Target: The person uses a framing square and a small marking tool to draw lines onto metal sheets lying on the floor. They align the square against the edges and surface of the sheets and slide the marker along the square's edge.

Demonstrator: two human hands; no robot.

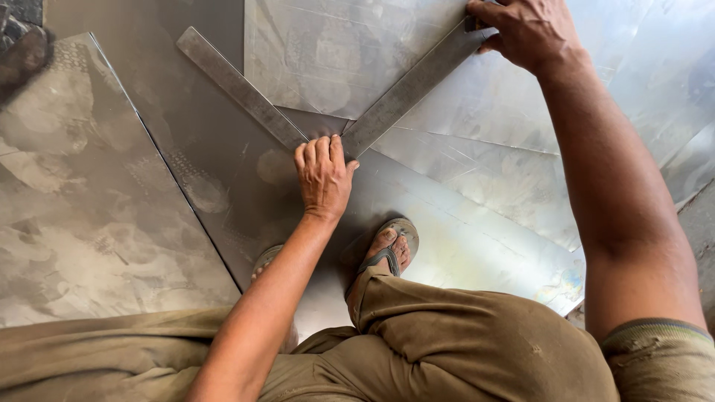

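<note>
— Sheet metal (477, 231) covers the floor under your sandalled foot (387, 253). Where's the steel square (335, 119)?

— Its corner lies under your flat, open left hand (324, 175); your right hand (525, 30) pinches something small at the far arm's end. Ease the left and that square may skid.

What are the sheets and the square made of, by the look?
Sheets: likely bare metal, perhaps aluminium or steel; silvery, semi-glossy, with smudges, scratches and faint rainbow sheen.
Square: looks like steel; dull grey, flat L-shaped blades, worn matte. Left hand presses its corner, right hand holds one blade's end.
Sandal: seemingly rubber or plastic; the look leaves it open.
</note>
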